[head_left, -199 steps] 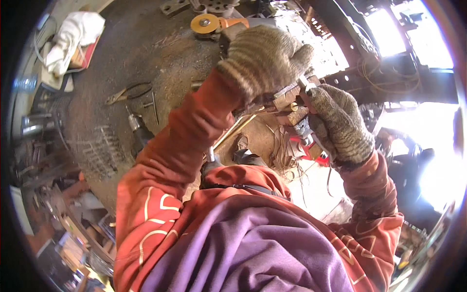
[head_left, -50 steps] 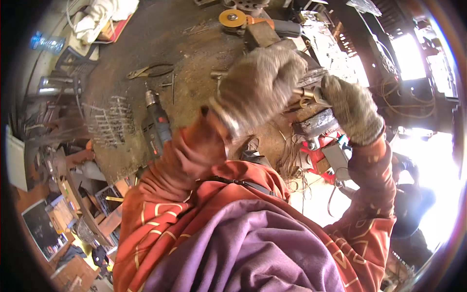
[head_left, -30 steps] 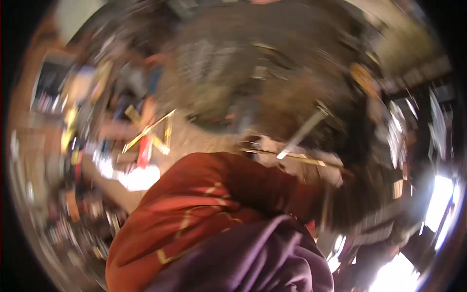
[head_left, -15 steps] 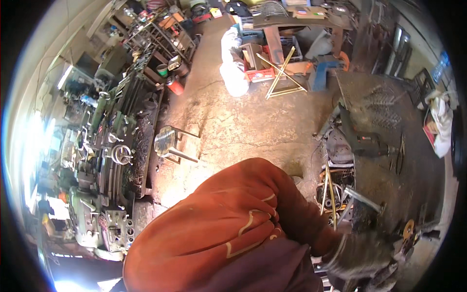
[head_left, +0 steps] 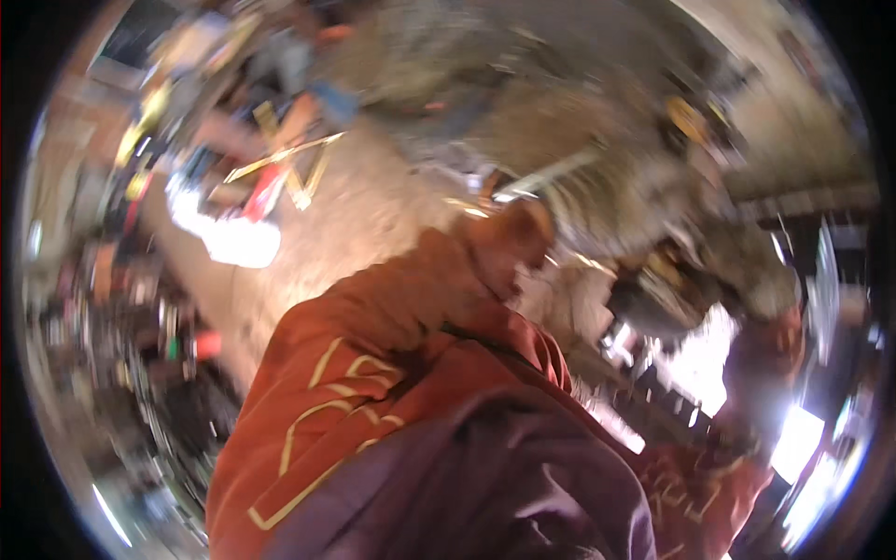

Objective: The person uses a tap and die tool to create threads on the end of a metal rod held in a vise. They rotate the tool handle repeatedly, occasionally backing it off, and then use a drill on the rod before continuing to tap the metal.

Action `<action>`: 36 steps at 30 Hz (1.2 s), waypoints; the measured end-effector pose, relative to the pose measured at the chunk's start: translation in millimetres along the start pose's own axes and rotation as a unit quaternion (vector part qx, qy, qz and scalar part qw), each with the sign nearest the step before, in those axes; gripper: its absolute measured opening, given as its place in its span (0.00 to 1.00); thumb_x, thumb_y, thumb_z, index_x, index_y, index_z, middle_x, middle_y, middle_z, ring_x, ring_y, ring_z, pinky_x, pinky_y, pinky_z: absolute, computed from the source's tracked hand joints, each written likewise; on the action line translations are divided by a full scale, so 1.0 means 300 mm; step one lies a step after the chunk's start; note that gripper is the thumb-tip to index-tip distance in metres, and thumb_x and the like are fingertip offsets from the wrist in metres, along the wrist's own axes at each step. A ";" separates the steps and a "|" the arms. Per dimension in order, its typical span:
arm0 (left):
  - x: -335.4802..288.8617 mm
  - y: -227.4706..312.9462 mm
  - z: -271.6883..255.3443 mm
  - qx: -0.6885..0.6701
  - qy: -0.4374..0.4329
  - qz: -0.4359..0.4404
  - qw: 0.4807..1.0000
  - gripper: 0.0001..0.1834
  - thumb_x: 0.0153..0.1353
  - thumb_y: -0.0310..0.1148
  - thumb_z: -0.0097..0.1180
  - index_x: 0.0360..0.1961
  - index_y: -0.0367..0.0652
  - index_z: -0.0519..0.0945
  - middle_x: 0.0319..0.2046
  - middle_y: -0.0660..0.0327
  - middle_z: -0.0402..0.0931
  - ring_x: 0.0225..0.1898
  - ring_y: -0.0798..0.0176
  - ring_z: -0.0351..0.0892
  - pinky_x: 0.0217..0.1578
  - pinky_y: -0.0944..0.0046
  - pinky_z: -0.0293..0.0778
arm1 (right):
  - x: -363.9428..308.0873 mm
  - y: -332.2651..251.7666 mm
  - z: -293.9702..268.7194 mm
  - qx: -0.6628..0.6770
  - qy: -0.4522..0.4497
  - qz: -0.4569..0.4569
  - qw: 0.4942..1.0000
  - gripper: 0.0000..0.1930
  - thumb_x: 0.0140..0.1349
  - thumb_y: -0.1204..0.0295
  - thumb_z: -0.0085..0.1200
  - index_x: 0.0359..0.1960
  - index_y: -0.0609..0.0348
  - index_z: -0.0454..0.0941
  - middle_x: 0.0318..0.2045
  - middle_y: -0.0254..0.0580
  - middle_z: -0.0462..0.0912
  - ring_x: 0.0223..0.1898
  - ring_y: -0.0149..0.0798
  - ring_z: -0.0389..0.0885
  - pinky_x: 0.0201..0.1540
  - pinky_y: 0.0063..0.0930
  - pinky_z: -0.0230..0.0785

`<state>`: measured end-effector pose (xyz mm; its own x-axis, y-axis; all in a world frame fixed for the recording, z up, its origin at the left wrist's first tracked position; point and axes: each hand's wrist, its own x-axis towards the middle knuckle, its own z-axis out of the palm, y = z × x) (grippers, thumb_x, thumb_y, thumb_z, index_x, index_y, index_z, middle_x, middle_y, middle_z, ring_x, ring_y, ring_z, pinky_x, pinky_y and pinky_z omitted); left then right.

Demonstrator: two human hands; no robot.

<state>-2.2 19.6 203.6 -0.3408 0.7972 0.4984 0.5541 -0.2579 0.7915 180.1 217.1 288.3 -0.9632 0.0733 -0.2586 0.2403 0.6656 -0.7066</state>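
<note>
Strong motion blur smears the view. My left arm, in a red-orange sleeve (head_left: 373, 280) with pale piping, reaches up and to the right. Beyond its cuff lies a grey, streaked shape (head_left: 607, 205), perhaps my gloved left hand; its fingers cannot be made out. A pale metal bar (head_left: 549, 177) slants just above the cuff. On the right, my other sleeve (head_left: 695, 499) rises toward a blurred grey-brown shape (head_left: 747, 266), which seems to be my gloved right hand. Whether either hand holds anything is not discernible.
A brass-coloured triangular frame (head_left: 303, 168) stands on the floor (head_left: 359, 177) at upper left. Near it sits a bright white bundle (head_left: 238, 243). Dark machinery (head_left: 140, 364) lines the left side. A yellow disc (head_left: 686, 121) shows at upper right, and bright glare (head_left: 705, 359) lies at right.
The whole view has swung round to the right and become blurred. The floor, triangular frame and white bundle now appear farther left. My right sleeve has come into view.
</note>
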 end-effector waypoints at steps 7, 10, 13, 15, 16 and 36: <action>0.463 -0.376 0.182 -0.145 -0.192 0.217 0.946 0.18 0.73 0.33 0.58 0.60 0.38 0.82 0.54 0.60 0.85 0.57 0.61 0.82 0.56 0.60 0.81 | -0.010 -0.243 0.304 -0.084 0.301 -0.036 0.949 0.18 0.76 0.62 0.55 0.58 0.61 0.79 0.32 0.35 0.84 0.23 0.28 0.78 0.25 0.22 0.70; 0.407 -0.099 0.148 -0.318 -0.172 -0.145 0.921 0.17 0.74 0.33 0.56 0.57 0.34 0.83 0.53 0.57 0.84 0.59 0.55 0.81 0.59 0.55 0.80 | -0.032 -0.228 0.272 -0.073 0.310 0.100 0.943 0.17 0.73 0.65 0.54 0.58 0.59 0.79 0.34 0.40 0.84 0.30 0.35 0.80 0.33 0.28 0.73; 0.233 0.104 0.114 -0.205 -0.015 -0.013 0.979 0.17 0.69 0.34 0.59 0.54 0.35 0.84 0.53 0.55 0.84 0.59 0.53 0.80 0.58 0.49 0.78 | -0.066 -0.090 0.144 -0.001 0.305 0.187 0.934 0.18 0.67 0.73 0.55 0.59 0.56 0.78 0.41 0.49 0.86 0.43 0.46 0.86 0.46 0.38 0.79; 0.070 0.220 0.087 -0.084 0.030 0.091 0.992 0.18 0.65 0.34 0.60 0.52 0.36 0.85 0.54 0.54 0.83 0.59 0.51 0.80 0.58 0.45 0.77 | 0.111 -0.014 0.047 0.006 0.303 0.043 0.952 0.19 0.69 0.70 0.56 0.61 0.57 0.78 0.46 0.50 0.86 0.48 0.46 0.86 0.52 0.38 0.79; 0.035 0.309 0.120 -0.028 0.009 0.138 0.990 0.18 0.63 0.35 0.61 0.51 0.36 0.85 0.54 0.54 0.83 0.59 0.50 0.80 0.58 0.42 0.77 | 0.135 -0.029 -0.011 -0.009 0.328 0.007 0.944 0.20 0.71 0.66 0.56 0.62 0.58 0.78 0.49 0.49 0.85 0.51 0.43 0.85 0.55 0.36 0.77; 0.218 -0.083 -0.016 -0.286 -0.113 0.051 0.950 0.25 0.78 0.35 0.48 0.69 0.33 0.72 0.65 0.47 0.77 0.68 0.54 0.75 0.72 0.56 0.66 | -0.115 -0.157 0.260 0.157 0.427 0.116 0.883 0.29 0.77 0.64 0.54 0.74 0.65 0.66 0.68 0.51 0.74 0.65 0.41 0.76 0.65 0.34 0.72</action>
<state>-42.0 75.5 218.2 -0.0997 0.8328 0.5446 0.0494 -0.5425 0.8386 211.3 125.3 279.0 -0.5917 0.8026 0.0753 0.3352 0.3299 -0.8825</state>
